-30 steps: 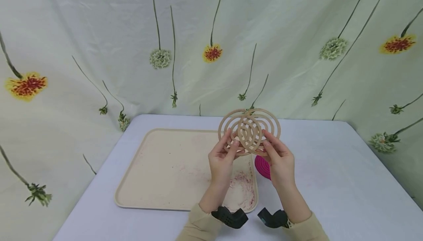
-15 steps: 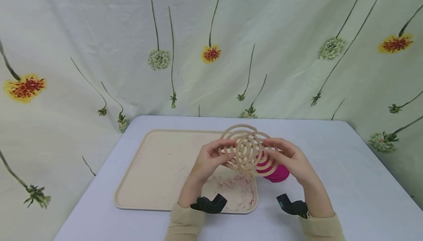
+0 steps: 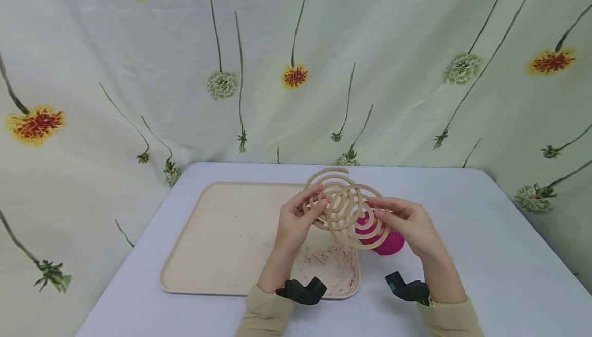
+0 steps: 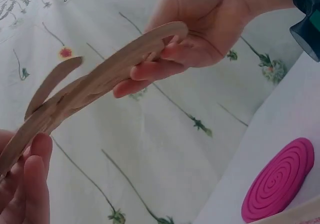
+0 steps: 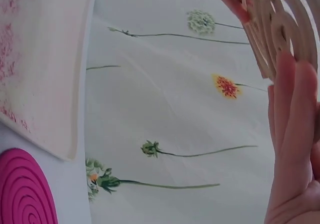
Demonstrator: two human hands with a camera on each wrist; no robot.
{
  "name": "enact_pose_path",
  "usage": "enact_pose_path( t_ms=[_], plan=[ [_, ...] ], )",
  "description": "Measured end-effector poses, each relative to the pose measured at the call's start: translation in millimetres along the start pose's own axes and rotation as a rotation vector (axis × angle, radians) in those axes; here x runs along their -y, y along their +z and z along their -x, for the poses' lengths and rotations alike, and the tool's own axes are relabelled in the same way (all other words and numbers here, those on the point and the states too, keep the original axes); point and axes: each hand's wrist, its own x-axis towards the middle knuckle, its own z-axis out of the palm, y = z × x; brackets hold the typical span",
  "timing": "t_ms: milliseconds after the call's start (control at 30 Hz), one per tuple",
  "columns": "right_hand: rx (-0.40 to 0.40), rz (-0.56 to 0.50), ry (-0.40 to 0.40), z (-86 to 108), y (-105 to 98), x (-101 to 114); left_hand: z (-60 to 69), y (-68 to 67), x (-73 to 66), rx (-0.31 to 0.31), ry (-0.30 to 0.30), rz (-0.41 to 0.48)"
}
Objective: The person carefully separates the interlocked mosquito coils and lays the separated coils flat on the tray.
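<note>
Beige tray (image 3: 231, 237) lies flat at 8 o'clock from the work. My left hand (image 3: 293, 226), its forearm entering from 7 o'clock, pinches the left spiral (image 3: 334, 177), tan and many-turned, at its 9 o'clock side; gripping several turns together is advisable, as a single turn would probably flex. Its outer end projects loose at about 1 o'clock and could snag. The right spiral (image 3: 367, 238), also tan, overlaps it toward 4 o'clock. I cannot tell whether the turns interlock or merely overlap, so even support seems safer than pulling. Below, at 4 o'clock, a pink coiled disc (image 3: 391, 245) rests on the white table (image 3: 448, 213). My right hand (image 3: 421, 229) pinches the right spiral at 2 o'clock, forearm entering from 5 o'clock.
</note>
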Motion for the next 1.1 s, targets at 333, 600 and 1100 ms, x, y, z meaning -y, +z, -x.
enact_pose_path(
  t_ms=[333, 600, 1100],
  plan=[
    [-0.406, -0.22, 0.137, -9.0, 31.4, 0.9, 1.0, 6.3, -0.4, -0.043, -0.028, -0.01],
    [-0.382, -0.27, 0.069, -9.9, 32.9, -2.0, 0.8, -1.6, -3.3, -0.022, 0.047, -0.065],
    [0.233, 0.09, -0.027, 1.4, -13.2, -4.0, -0.2, -35.4, -7.8, 0.343, -0.057, -0.051]
  ],
)
